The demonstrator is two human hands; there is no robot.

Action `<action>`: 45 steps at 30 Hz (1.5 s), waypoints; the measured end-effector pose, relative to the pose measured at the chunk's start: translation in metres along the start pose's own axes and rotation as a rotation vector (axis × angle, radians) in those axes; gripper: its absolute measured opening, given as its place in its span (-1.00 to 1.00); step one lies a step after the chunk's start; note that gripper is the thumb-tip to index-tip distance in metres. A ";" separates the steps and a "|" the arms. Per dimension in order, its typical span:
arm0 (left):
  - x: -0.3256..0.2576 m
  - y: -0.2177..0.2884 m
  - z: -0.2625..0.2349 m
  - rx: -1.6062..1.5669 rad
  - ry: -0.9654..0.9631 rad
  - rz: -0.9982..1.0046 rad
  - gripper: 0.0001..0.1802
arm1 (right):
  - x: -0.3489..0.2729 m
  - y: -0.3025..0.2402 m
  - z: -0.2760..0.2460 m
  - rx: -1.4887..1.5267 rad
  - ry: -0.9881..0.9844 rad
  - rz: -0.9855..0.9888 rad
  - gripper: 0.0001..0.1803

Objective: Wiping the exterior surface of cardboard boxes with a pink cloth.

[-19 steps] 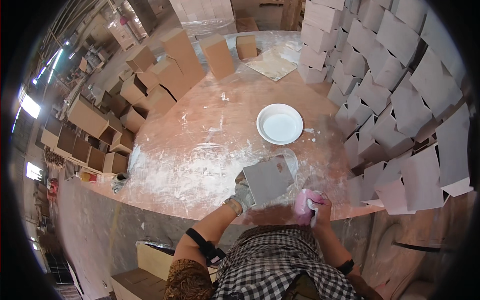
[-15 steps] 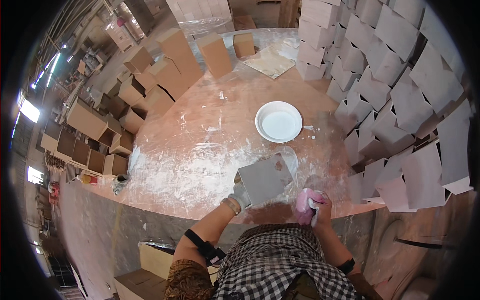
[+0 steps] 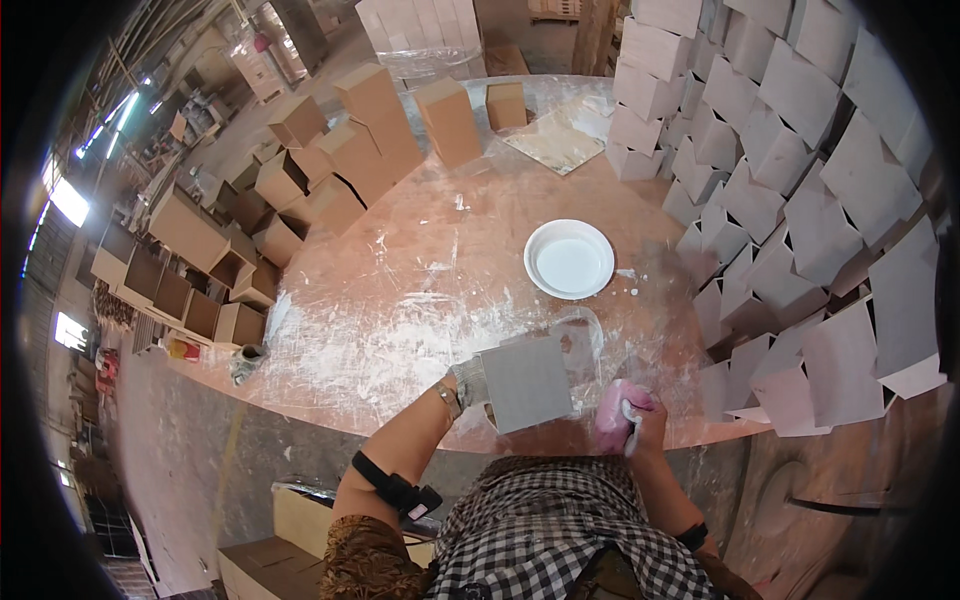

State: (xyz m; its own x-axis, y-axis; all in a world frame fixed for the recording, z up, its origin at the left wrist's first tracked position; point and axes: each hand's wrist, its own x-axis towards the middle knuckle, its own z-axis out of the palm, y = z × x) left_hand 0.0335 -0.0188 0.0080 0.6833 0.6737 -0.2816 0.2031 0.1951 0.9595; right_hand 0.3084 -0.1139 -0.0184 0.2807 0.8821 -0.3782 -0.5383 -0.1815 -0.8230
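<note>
Round, reddish-brown tabletop (image 3: 420,300), streaked with white powder, fills the centre of a workshop. One white shallow bowl (image 3: 569,259) stands on it, well ahead of my hands. At the far rim lies one pale flat sheet (image 3: 556,143).

Packaging, by position:
- Far left: tan open-topped cardboard boxes (image 3: 300,190), stacked along the table edge and continuing down the left side. More than ten; the exact count cannot be read.
- Far centre: three taller tan blocks (image 3: 447,120), standing upright.
- Right: a wall of pale grey square tiles (image 3: 800,200), overlapping on edge. Too many to count.
- Labels or signs: too small to read.

My left hand (image 3: 466,383), gloved, grips one grey square tile (image 3: 526,384) by its left edge, fingers closed on it. That tile is held just above the near table edge.

My right hand (image 3: 632,424) is wrapped shut around one pink sponge-like pad (image 3: 612,415), just right of the tile, apart from it.
</note>
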 end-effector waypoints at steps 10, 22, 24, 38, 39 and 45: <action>-0.009 0.002 -0.034 -0.232 0.082 -0.284 -0.66 | -0.001 0.004 0.000 -0.012 -0.026 0.090 -0.68; -0.038 0.010 0.049 1.414 0.436 0.406 -0.41 | -0.010 0.015 -0.019 -0.091 0.105 0.063 -0.82; -0.033 0.006 0.053 1.482 0.451 0.353 -0.54 | -0.017 0.010 -0.018 -0.068 0.061 0.050 -0.74; -0.027 0.064 0.013 1.567 0.570 0.524 -0.83 | -0.029 -0.011 -0.040 0.034 0.137 0.039 -0.69; -0.028 0.085 0.007 1.606 0.593 0.523 -0.83 | -0.024 -0.007 -0.047 0.074 0.147 0.070 -0.70; -0.019 0.254 -0.053 1.906 0.780 0.795 -0.77 | -0.005 -0.020 -0.041 -0.041 0.156 0.008 -0.76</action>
State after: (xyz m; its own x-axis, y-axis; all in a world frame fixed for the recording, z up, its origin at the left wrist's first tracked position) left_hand 0.0350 0.0562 0.2569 0.7120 0.4010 0.5764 0.6834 -0.5842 -0.4378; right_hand 0.3503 -0.1318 -0.0171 0.3986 0.8027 -0.4436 -0.5091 -0.2087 -0.8350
